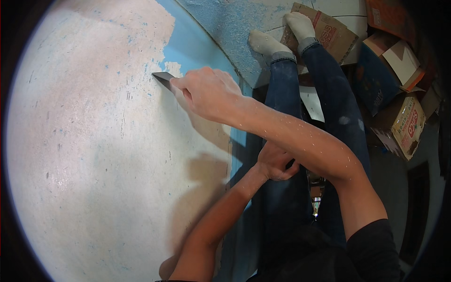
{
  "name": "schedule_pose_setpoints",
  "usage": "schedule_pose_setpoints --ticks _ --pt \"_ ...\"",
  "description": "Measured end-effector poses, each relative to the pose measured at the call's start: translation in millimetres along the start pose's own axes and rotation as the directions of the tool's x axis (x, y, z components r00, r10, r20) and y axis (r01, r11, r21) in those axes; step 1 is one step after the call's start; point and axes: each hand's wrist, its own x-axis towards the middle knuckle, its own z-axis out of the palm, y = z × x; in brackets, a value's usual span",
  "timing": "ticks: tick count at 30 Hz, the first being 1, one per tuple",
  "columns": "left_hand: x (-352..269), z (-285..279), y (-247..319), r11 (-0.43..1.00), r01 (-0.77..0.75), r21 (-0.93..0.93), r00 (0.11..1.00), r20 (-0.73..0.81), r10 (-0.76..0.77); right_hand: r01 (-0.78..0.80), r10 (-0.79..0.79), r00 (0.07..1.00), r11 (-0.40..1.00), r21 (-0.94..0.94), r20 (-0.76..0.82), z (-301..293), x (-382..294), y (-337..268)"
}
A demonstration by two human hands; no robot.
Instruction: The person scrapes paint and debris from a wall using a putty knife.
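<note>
My right hand (pixel 211 91) grips a flat metal scraper (pixel 163 79), its handle hidden inside my fist. The blade lies on a wall (pixel 105 148), close to the ragged edge of the blue paint (pixel 192 46). Most of the wall in view is bare and whitish, with small blue specks. A small pale patch (pixel 173 67) breaks into the blue just above the blade. Lower down, my left hand (pixel 276 164) rests by my jeans with loosely curled fingers and nothing visible in it; my right forearm covers part of it. Pale flakes dot both arms.
Blue paint flakes (pixel 225 21) cover the tiled floor along the wall's foot. My socked feet (pixel 267 44) are by a flattened cardboard piece (pixel 333 37). Several cardboard boxes, including an open blue one (pixel 370 72) and a torn brown one (pixel 405 127), lie to the right.
</note>
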Motion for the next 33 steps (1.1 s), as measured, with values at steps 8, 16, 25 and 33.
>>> schedule_pose_setpoints --ticks 8,16,25,33 --pt "2 -1 1 1.0 0.0 -0.016 1.0 -0.001 0.0 -0.003 0.006 0.999 0.997 -0.073 0.046 0 5 5" --pt "8 -1 4 1.0 -0.004 -0.024 1.0 0.029 0.005 -0.061 0.06 0.996 0.998 0.016 0.063 -3 20 11" --pt "8 -1 3 1.0 -0.009 -0.011 1.0 0.011 0.009 -0.064 0.065 0.995 0.998 -0.015 0.08 -11 19 3" --pt "6 0 3 1.0 0.015 -0.027 0.999 0.039 -0.014 -0.003 0.011 0.996 0.995 -0.096 0.09 -11 1 -1"
